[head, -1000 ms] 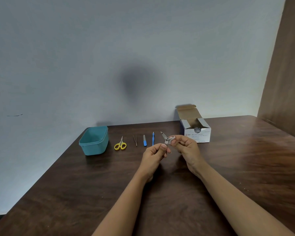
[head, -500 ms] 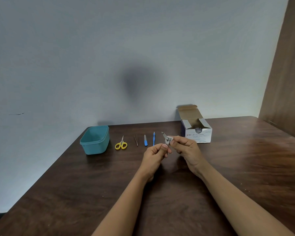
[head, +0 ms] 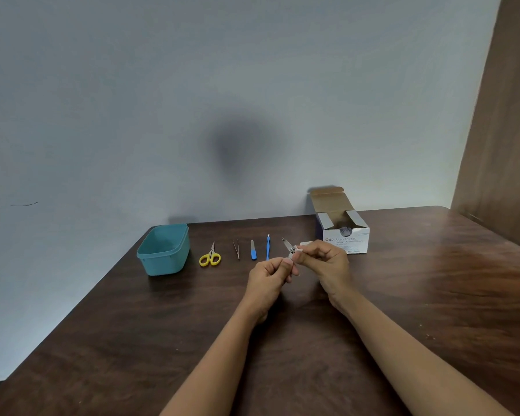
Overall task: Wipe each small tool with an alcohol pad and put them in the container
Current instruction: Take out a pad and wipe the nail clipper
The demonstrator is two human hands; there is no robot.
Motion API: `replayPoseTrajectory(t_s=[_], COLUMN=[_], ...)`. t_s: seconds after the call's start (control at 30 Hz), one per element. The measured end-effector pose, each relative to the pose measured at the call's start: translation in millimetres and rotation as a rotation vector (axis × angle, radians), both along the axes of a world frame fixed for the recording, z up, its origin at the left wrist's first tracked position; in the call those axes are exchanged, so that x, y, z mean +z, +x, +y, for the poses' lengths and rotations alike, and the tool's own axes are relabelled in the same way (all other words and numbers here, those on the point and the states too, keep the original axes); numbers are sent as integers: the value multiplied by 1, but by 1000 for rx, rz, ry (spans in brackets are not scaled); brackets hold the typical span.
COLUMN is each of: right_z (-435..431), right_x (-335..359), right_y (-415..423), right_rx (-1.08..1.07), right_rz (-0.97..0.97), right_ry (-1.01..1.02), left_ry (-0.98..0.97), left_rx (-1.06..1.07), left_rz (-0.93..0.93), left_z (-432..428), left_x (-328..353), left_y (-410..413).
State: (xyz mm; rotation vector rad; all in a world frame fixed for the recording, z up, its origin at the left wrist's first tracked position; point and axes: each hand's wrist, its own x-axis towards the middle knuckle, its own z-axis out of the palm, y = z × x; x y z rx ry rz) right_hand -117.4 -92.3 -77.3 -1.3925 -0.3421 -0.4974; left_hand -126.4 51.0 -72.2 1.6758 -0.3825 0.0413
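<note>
left hand (head: 267, 274) pinches nail clipper (head: 289, 248), right hand (head: 327, 262) pinches pad (head: 304, 244) on it, between teal container (head: 165, 261) and open swab box (head: 347, 241).

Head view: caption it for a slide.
Left hand holds nail clipper; right hand pinches white pad against it, teal container far left.

**Desk:** What's the layout on your screen?

**Operator:** I see a row along the far side of the table (head: 433, 295). The container (head: 165, 264) sits at the left end. To its right, each lying apart, come the scissors (head: 210, 257), tweezers (head: 236, 249), nail file (head: 253, 251) and cuticle pusher (head: 267, 247). The alcohol swab box (head: 347, 240) stands at the right end, near the wall.

**Desk:** And the hands?

**Operator:** I have them just in front of the row. The left hand (head: 269, 274) and right hand (head: 327, 262) meet on a nail clipper (head: 289, 248) held above the table, between pusher and box. An alcohol pad (head: 304, 244) is at the right fingertips.
</note>
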Motion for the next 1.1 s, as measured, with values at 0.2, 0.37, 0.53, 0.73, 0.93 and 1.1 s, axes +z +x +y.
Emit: replayPoseTrajectory(t_s=[0.2, 0.37, 0.53, 0.73, 0.93, 1.1], right_z=[1, 0, 0, -3, -2, -1], right_x=[-3, -2, -1, -3, -3, 0], right_y=[1, 0, -1, 2, 2, 1], right_rx=[-22, -1, 5, 82, 67, 85], right_rz=[10, 21, 46, 124, 158, 140], right_ry=[-90, -25, -18, -43, -48, -53], left_ry=[44, 78, 73, 66, 36, -6], left_rx=[45, 48, 57, 56, 65, 40], left_rz=[2, -26, -26, -12, -30, -25], left_z=[0, 0, 0, 1, -1, 0], left_x=[-1, -1, -2, -3, -6, -7], left_y=[0, -1, 0, 1, 3, 5])
